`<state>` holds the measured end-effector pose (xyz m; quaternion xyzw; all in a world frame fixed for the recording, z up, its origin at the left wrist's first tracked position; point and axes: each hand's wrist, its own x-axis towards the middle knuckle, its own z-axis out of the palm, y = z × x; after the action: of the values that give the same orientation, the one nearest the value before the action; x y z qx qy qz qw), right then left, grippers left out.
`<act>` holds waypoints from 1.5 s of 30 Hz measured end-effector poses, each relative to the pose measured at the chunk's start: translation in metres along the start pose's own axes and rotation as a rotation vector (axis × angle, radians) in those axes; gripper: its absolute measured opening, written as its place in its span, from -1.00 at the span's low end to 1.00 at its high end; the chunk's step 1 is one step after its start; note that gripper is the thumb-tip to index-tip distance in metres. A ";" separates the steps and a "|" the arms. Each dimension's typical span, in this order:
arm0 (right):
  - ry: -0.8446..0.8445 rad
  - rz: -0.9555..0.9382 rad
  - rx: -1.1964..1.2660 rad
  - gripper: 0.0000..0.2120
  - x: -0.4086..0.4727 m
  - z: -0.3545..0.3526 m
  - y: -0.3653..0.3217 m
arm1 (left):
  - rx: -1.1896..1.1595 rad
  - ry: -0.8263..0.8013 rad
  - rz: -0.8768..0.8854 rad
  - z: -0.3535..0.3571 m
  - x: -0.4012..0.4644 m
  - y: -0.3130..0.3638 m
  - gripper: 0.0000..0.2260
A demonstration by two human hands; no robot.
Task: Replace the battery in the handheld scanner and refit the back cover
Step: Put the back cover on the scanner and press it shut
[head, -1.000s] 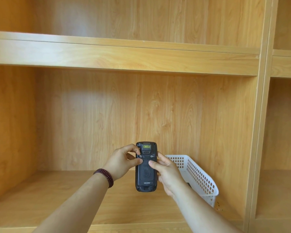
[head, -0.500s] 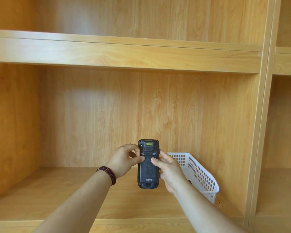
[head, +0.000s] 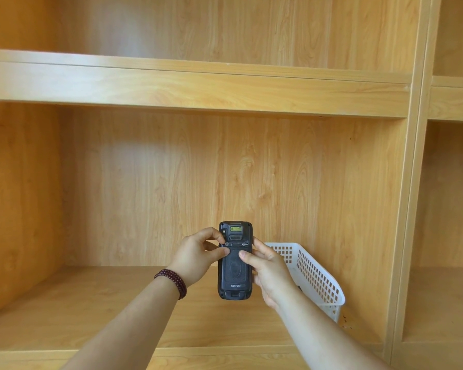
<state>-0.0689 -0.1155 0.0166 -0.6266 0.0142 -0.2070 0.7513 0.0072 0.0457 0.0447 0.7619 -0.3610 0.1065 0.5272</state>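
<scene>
Wooden shelf board [head: 64, 316] spans the foreground. Above it, both hands hold the scanner [head: 235, 263] upright, back cover [head: 234, 271] facing the camera. Left hand [head: 198, 256] pinches its upper left edge; right hand [head: 270, 271] wraps the right side, thumb on the cover. Behind sits a white basket [head: 316, 276].

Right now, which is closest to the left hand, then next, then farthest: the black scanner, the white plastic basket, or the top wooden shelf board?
1. Black handheld scanner: touching the left hand.
2. White plastic lattice basket: right, behind the right hand.
3. Upper wooden shelf board: high overhead.
</scene>
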 end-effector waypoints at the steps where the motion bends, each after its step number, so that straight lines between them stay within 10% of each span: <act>1: -0.001 -0.001 -0.005 -0.47 -0.001 0.000 0.000 | -0.026 -0.007 -0.021 0.000 0.000 0.000 -0.87; 13: -0.015 -0.013 -0.011 -0.50 -0.003 0.002 -0.001 | -0.057 -0.014 -0.034 0.000 0.000 -0.001 -0.82; 20: -0.035 -0.022 0.005 -0.54 -0.003 0.004 -0.007 | -0.496 -0.016 -0.198 -0.002 -0.003 0.009 -0.66; 32: -0.041 -0.025 -0.065 -0.83 -0.004 0.007 -0.011 | -0.445 -0.179 -0.359 0.006 -0.007 0.014 -0.79; 45: -0.159 0.039 -0.050 -0.71 0.003 -0.003 -0.011 | -0.456 -0.365 -0.382 0.002 -0.006 -0.001 -0.56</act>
<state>-0.0704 -0.1209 0.0272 -0.6592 -0.0280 -0.1415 0.7380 0.0032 0.0463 0.0402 0.6848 -0.3150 -0.2155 0.6208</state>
